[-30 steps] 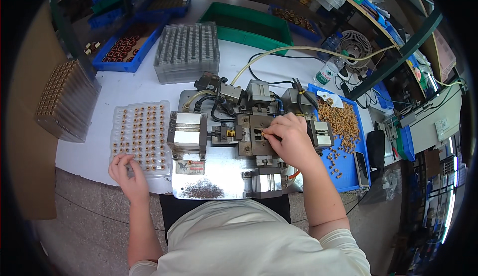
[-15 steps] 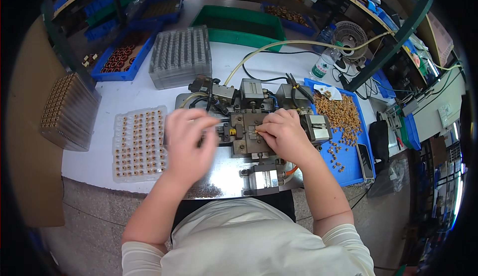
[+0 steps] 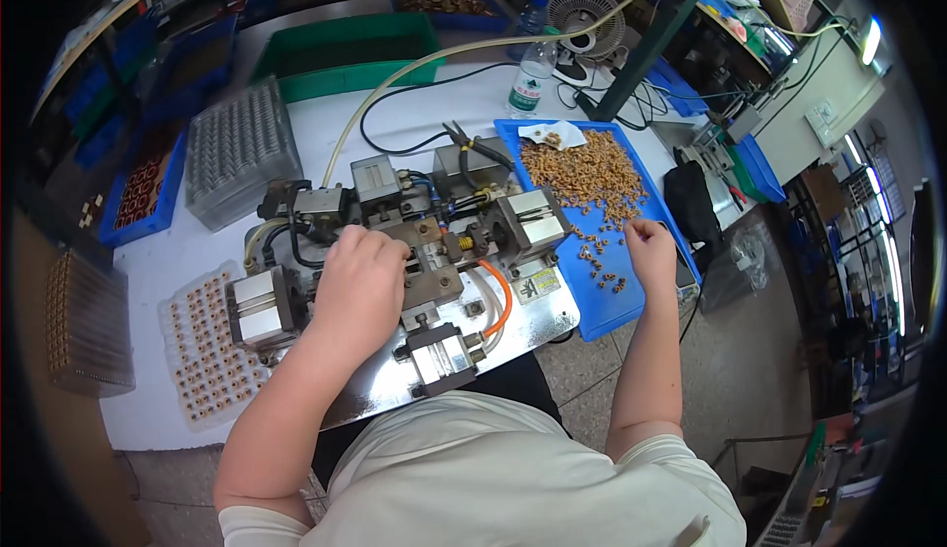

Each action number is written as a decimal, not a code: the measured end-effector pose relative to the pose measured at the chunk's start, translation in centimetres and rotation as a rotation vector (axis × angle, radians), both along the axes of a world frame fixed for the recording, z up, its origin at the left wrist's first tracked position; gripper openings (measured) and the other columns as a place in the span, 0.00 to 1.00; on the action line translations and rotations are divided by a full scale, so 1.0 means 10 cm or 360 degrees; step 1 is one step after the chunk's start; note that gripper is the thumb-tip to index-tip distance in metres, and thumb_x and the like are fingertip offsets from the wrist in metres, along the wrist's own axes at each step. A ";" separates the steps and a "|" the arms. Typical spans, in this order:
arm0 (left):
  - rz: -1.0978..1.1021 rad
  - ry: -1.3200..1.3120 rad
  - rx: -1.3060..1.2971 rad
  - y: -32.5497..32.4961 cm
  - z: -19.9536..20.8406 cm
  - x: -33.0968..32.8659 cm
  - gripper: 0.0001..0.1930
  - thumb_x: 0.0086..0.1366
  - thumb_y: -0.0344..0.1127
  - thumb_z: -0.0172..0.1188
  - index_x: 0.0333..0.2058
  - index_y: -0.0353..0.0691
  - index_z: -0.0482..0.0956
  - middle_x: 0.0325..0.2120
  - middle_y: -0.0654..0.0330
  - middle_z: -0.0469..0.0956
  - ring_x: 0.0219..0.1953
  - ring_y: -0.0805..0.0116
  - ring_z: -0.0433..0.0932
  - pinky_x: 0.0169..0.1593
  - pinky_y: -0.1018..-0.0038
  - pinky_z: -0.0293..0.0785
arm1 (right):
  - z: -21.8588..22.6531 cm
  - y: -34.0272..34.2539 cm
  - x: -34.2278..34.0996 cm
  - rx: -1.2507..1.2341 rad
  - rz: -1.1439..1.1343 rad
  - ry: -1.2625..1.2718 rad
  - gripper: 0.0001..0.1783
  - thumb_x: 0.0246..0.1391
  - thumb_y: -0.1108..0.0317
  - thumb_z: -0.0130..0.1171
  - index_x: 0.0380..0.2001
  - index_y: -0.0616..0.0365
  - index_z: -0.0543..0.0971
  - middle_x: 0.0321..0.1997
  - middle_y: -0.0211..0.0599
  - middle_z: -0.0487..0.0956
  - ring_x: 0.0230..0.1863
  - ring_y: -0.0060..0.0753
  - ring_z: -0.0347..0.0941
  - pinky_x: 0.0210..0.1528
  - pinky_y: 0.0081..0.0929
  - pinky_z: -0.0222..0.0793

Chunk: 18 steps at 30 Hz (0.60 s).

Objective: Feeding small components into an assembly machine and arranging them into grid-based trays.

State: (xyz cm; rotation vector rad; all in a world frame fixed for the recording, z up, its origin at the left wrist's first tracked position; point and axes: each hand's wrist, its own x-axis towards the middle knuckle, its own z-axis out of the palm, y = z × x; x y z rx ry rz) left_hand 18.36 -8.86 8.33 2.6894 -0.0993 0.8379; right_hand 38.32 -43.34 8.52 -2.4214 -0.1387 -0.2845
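My left hand (image 3: pixel 363 286) rests on the left part of a metal clamping fixture (image 3: pixel 434 283), its fingers curled together over the middle block. What its fingertips hold, if anything, is hidden. Over the right side of a blue tray (image 3: pixel 604 318), my right hand (image 3: pixel 651 254) has thumb and fingers pinched together; anything between them is too small to make out. Inside the tray lies a heap of small brass-coloured parts (image 3: pixel 582 174), with several scattered loose near my right fingers. Silver cylinder blocks, black hoses and an orange tube (image 3: pixel 505 302) surround the fixture's centre.
Left of the fixture lies a clear plastic tray (image 3: pixel 202 286) with rows of small parts. Stacked clear trays (image 3: pixel 242 152), a green bin (image 3: pixel 345 46) and a bottle (image 3: pixel 531 83) stand behind. Pliers (image 3: pixel 473 147) rest on the fixture's back. A pale hose (image 3: pixel 395 72) crosses the table.
My right hand has left the fixture's middle and moved right to the blue tray. My left hand has come onto the fixture's middle. The whole view has turned toward the right.
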 end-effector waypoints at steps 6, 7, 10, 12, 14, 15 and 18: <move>0.0156 -0.0133 -0.0268 0.08 0.29 -0.15 0.06 0.61 0.27 0.59 0.37 0.38 0.80 0.36 0.58 0.78 0.42 0.59 0.72 0.49 0.68 0.70 | -0.61 -0.34 0.26 -0.0635 -0.0322 0.0138 0.15 0.57 0.60 0.58 0.39 0.58 0.86 0.39 0.46 0.84 0.40 0.50 0.80 0.46 0.40 0.75; 0.0209 -0.0178 -0.0331 0.14 0.34 -0.21 0.06 0.62 0.27 0.58 0.38 0.37 0.80 0.36 0.58 0.78 0.42 0.60 0.73 0.49 0.68 0.70 | -0.73 -0.34 0.32 -0.0684 -0.0330 0.0072 0.16 0.57 0.59 0.57 0.40 0.58 0.86 0.40 0.47 0.84 0.41 0.52 0.80 0.48 0.41 0.75; 0.0481 -0.0142 -0.0585 0.42 0.37 -0.47 0.07 0.63 0.27 0.58 0.40 0.36 0.80 0.36 0.59 0.78 0.42 0.62 0.73 0.49 0.70 0.70 | -0.93 -0.37 0.51 -0.0688 -0.0295 0.0027 0.17 0.58 0.63 0.56 0.44 0.58 0.86 0.45 0.50 0.84 0.44 0.57 0.80 0.49 0.44 0.77; 0.0832 -0.0041 -0.1003 0.76 0.39 -0.75 0.09 0.65 0.28 0.57 0.42 0.35 0.80 0.35 0.60 0.78 0.41 0.66 0.73 0.48 0.72 0.70 | -0.87 -0.36 0.51 -0.0560 -0.0267 0.0092 0.18 0.58 0.63 0.57 0.46 0.60 0.85 0.43 0.48 0.85 0.43 0.52 0.82 0.47 0.41 0.77; 0.1105 -0.0037 -0.1178 1.09 0.36 -1.13 0.10 0.65 0.29 0.57 0.43 0.35 0.80 0.35 0.60 0.79 0.40 0.67 0.74 0.48 0.73 0.70 | -0.94 -0.55 0.60 -0.0666 -0.0293 0.0122 0.15 0.57 0.63 0.59 0.42 0.59 0.85 0.40 0.45 0.86 0.40 0.50 0.82 0.45 0.40 0.77; 0.1184 -0.0068 -0.1279 1.26 0.29 -1.32 0.10 0.65 0.29 0.57 0.44 0.35 0.80 0.35 0.61 0.79 0.39 0.68 0.74 0.47 0.74 0.71 | -0.96 -0.62 0.63 -0.0641 -0.0187 0.0129 0.15 0.57 0.63 0.59 0.42 0.59 0.85 0.40 0.45 0.86 0.40 0.50 0.82 0.45 0.40 0.77; 0.1347 -0.0183 -0.1595 1.74 -0.02 -1.92 0.12 0.66 0.31 0.57 0.46 0.35 0.80 0.35 0.62 0.79 0.37 0.72 0.74 0.44 0.77 0.71 | -1.02 -0.81 0.77 -0.0418 -0.0135 -0.0103 0.13 0.57 0.63 0.61 0.40 0.60 0.83 0.34 0.41 0.84 0.35 0.42 0.79 0.42 0.34 0.75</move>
